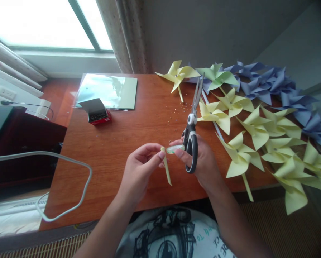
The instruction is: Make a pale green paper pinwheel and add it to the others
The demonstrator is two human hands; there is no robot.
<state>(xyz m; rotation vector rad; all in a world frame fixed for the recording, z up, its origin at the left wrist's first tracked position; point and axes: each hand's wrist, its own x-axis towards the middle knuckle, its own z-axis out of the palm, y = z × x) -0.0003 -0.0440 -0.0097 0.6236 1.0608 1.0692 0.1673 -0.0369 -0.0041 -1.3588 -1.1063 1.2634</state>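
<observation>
Between the thumb and fingers of my left hand [144, 165] is a thin rolled yellow paper stick [167, 173], its lower end pointing down toward me. My right hand [202, 159] is closed around the black-and-white handles of a pair of scissors [192, 132], whose blades point away from me. The same hand also pinches a small clear tape roll [175, 149], with its edge close to the top of the stick. Whether tape joins the roll to the stick, I cannot tell. Nearest to my right hand lies a yellow paper pinwheel [214, 114].
Several yellow pinwheels [241, 154], a green one [216, 76] and blue ones [273, 82] cover the table's right side. A pen [215, 125] lies among them. Paper sheets [109, 91] and an open red box [99, 116] are at back left. A white cable [87, 182] loops at left.
</observation>
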